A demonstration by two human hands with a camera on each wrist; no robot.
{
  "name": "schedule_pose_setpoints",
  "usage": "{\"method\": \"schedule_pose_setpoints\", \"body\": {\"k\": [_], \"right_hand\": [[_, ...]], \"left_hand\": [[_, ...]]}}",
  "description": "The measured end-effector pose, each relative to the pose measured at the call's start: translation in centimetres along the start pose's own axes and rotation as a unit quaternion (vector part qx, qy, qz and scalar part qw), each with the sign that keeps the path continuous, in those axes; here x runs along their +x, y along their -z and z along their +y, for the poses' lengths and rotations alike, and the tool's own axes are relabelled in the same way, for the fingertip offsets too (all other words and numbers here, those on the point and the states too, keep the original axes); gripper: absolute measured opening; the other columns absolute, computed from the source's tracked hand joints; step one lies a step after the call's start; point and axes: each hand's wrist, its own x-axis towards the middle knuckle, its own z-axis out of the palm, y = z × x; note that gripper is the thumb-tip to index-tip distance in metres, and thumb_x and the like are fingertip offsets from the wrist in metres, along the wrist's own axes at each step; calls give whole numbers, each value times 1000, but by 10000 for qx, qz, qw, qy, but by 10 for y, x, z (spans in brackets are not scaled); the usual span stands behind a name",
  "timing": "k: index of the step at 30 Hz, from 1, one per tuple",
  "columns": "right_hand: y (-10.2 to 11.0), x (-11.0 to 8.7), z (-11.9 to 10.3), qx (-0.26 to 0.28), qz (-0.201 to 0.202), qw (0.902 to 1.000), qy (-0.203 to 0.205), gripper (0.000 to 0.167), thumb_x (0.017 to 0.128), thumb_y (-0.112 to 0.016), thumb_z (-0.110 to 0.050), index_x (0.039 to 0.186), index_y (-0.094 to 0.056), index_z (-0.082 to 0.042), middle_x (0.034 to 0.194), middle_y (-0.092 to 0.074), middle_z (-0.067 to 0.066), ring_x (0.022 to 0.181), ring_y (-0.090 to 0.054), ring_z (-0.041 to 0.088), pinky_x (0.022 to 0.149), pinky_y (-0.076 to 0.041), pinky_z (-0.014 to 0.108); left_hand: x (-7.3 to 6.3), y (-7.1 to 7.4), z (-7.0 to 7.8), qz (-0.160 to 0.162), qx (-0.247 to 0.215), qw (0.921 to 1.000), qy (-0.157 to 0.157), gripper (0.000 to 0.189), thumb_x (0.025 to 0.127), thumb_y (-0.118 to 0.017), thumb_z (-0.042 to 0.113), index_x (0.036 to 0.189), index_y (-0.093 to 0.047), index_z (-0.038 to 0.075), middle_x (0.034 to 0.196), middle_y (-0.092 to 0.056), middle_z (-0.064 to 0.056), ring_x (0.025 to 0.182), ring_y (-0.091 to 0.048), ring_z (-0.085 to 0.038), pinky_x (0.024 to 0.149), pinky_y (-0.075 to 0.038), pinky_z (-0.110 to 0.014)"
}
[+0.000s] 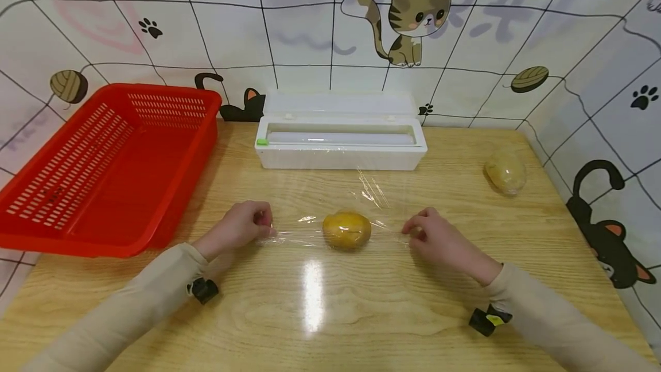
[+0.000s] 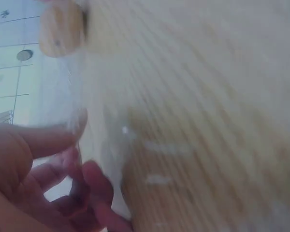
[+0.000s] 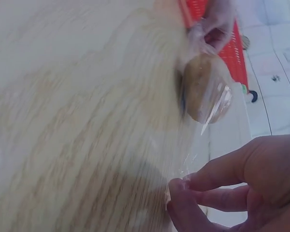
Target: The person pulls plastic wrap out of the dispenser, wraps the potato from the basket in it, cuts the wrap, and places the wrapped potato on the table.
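A yellow-brown potato (image 1: 346,230) lies mid-table under a sheet of clear plastic wrap (image 1: 372,191). The sheet stretches back to a white wrap dispenser (image 1: 341,157) whose lid stands up. My left hand (image 1: 241,224) pinches the sheet's near left corner between thumb and fingers, left of the potato. On the other side my right hand (image 1: 439,240) pinches the near right corner. In the right wrist view the film shines over the potato (image 3: 205,89), and thumb and fingertip (image 3: 179,188) meet on its edge. The left wrist view is blurred.
A red plastic basket (image 1: 178,165) stands at the left of the wooden table (image 1: 392,326). At the back right sits another potato (image 1: 506,172), glossy as if wrapped. A cat-print wall covering (image 1: 299,33) rises behind the table and along its right side.
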Motion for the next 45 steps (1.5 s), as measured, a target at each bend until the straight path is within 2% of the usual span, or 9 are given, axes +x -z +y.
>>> {"method": "schedule_pose_setpoints", "body": {"k": [5, 12, 18, 22, 26, 30, 34, 38, 45], "right_hand": [[3, -1, 4, 428, -83, 9990, -126, 14, 81, -65, 5, 94, -67, 0, 99, -50, 17, 77, -56, 21, 67, -46, 33], [5, -4, 6, 579, -241, 9978, -212, 14, 84, -65, 4, 98, -66, 3, 101, -49, 18, 82, -58, 25, 68, -49, 34], [11, -9, 12, 765, -341, 9961, -284, 17, 86, -65, 2, 104, -65, 4, 100, -50, 17, 91, -62, 39, 74, -53, 44], [15, -15, 17, 657, -262, 9972, -225, 18, 86, -66, 1, 104, -65, 6, 99, -53, 19, 89, -63, 39, 74, -53, 46], [20, -15, 14, 659, -3, 9978, -116, 18, 87, -64, 3, 105, -64, 6, 102, -53, 21, 87, -63, 36, 73, -54, 44], [23, -2, -8, 711, 274, 9959, 481, 18, 90, -61, 4, 108, -63, 3, 105, -56, 17, 90, -61, 28, 74, -54, 38], [11, 22, -39, 414, 233, 9901, 1318, 21, 93, -60, -2, 114, -64, -1, 109, -59, 13, 93, -61, 26, 75, -53, 37], [-7, 45, -62, -204, 3, 9869, 1600, 27, 95, -60, -15, 119, -63, -1, 113, -59, 14, 97, -59, 29, 81, -49, 43], [-23, 63, -70, -166, -217, 9834, 1795, 22, 94, -62, -12, 113, -63, 0, 104, -63, 9, 90, -60, 21, 78, -51, 36]], "left_hand": [[-3, 0, -3, -63, -401, 9987, -298, 27, 79, -75, -3, 70, -52, 9, 64, -41, 5, 62, -41, -12, 56, -32, -25], [-9, 2, -7, -98, -318, 9966, -750, 15, 81, -74, -1, 74, -64, 8, 67, -54, 7, 66, -49, -10, 60, -41, -24], [-16, 10, -3, 0, -199, 9983, -544, 6, 87, -70, 5, 81, -71, 6, 75, -64, 3, 72, -54, -13, 67, -48, -30], [-22, 15, -2, 67, -53, 9997, -221, 8, 92, -66, 11, 91, -71, 4, 84, -66, 0, 76, -56, -16, 71, -48, -33], [-27, 17, 1, 458, 382, 9977, -310, 6, 91, -66, 9, 91, -66, 3, 82, -60, -2, 72, -54, -17, 66, -47, -33], [-31, 9, 22, 899, 1300, 9811, -1116, 9, 85, -69, 0, 88, -62, 4, 78, -54, -2, 68, -53, -18, 59, -46, -30], [-32, -13, 48, 657, 1858, 9593, -2021, 15, 84, -68, -2, 98, -63, 2, 90, -57, -6, 79, -57, -20, 66, -50, -31], [-22, -30, 61, 544, 2062, 9504, -2265, 23, 86, -69, 4, 108, -61, 2, 100, -58, -8, 87, -57, -23, 74, -50, -34], [2, -44, 67, 342, 1450, 9693, -1954, 39, 88, -73, 24, 116, -58, 1, 111, -60, -9, 94, -59, -20, 80, -51, -33]]}}
